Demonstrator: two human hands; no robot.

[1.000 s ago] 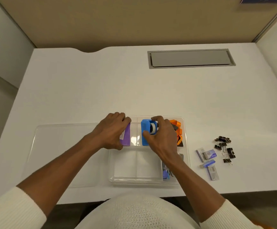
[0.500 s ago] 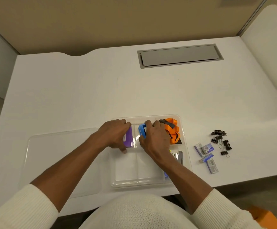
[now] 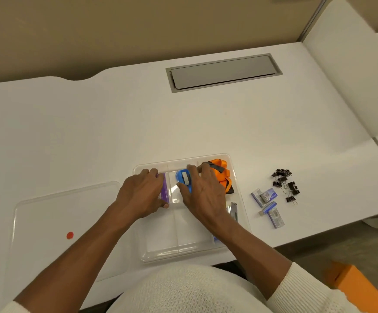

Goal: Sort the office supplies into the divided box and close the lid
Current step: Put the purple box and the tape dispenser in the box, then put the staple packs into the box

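Currently both hands are inside the divided box [image 3: 240, 213], the clear tray at the near table [image 3: 206, 123] edge; everything below is placed relative to it.

- Blue tape dispenser [image 3: 184, 178]: far-middle compartment. Right hand [image 3: 202, 195] wraps it, thumb on its left side, fingers over the top. Looks like hard moulded plastic, light, smooth shell, so likely a bit slippery. Best held across the two flat sides, not by the tape roll.
- Purple block [image 3: 163, 188]: far-left compartment, against the divider. Left hand [image 3: 141, 195] is closed on it, fingertips over the far end, thumb at the near end. Stiff and light, probably a notepad or case; can't tell which. Take it by the ends, as now.
- Orange lanyard [image 3: 220, 170]: bunched in the far-right compartment. Soft, will spring up; may need pressing down before the lid goes on.
- Metal stapler-like piece [image 3: 233, 210]: near-right compartment, mostly hidden by the right forearm.
- Two near-left compartments look empty.
- Lid [image 3: 55, 213]: clear, flat on the table just left of the box, red dot on it. Thin, flexy; lift it by two edges.
- Staple boxes [image 3: 267, 204] and binder clips [image 3: 285, 182]: loose on the table right of the box, not yet sorted. Clips are small and tangled; pinch several together.
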